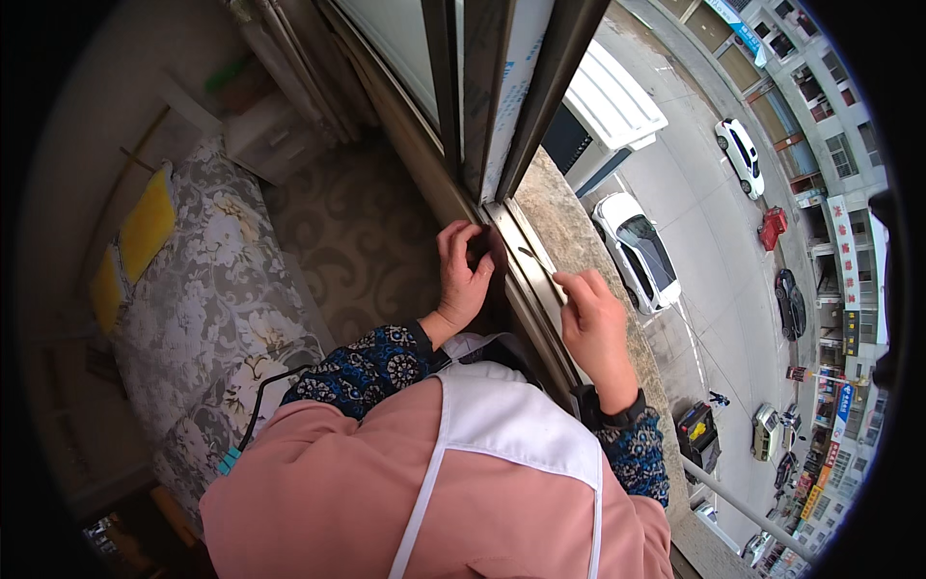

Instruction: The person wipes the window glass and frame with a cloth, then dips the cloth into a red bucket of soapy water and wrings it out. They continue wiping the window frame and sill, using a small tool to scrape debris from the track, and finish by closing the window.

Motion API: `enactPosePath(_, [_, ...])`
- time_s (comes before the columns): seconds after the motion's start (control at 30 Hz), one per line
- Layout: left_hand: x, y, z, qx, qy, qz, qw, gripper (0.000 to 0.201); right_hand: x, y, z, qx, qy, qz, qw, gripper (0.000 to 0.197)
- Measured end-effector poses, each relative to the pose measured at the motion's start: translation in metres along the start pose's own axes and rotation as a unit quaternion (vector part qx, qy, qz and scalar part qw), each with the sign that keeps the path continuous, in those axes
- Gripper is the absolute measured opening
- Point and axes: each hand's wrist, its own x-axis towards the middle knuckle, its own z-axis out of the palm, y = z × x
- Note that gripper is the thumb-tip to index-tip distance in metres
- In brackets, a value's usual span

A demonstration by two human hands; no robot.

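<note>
My left hand is at the inner edge of a metal window track, fingers curled and thumb bent toward them. A dark brownish piece lies against its fingertips; its kind cannot be made out. My right hand is over the outer side of the track, fingers bent in and pressed together. Whatever they hold, if anything, is hidden. A small dark sliver shows on the track between my hands. Upright sliding window frames stand just beyond my hands.
A rough stone ledge runs outside the track, with a street far below holding parked cars, one a white car. Indoors to the left are a bed with a floral cover, a white nightstand and curtains.
</note>
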Motion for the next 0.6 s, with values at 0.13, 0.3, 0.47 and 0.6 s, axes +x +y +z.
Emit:
enactPosePath(0.13, [-0.003, -0.024, 0.003, 0.003, 0.015, 0.051, 0.999, 0.035, 0.012, -0.003, 0.032, -0.073, -0.052, -0.021, 0.996, 0.036])
enactPosePath(0.3, [0.010, 0.000, -0.023, -0.142, -0.093, -0.025, 0.985, 0.023, 0.001, -0.002, 0.026, 0.139, 0.031, 0.075, 0.987, 0.034])
enactPosePath(0.47, [0.027, 0.032, -0.055, -0.239, -0.232, 0.013, 0.943, 0.023, -0.016, -0.007, 0.033, 0.426, -0.007, 0.131, 0.895, 0.028])
enactPosePath(0.6, [0.043, 0.053, -0.057, -0.276, -0.297, -0.058, 0.912, 0.011, -0.021, -0.018, 0.046, 0.469, -0.003, 0.148, 0.871, 0.021])
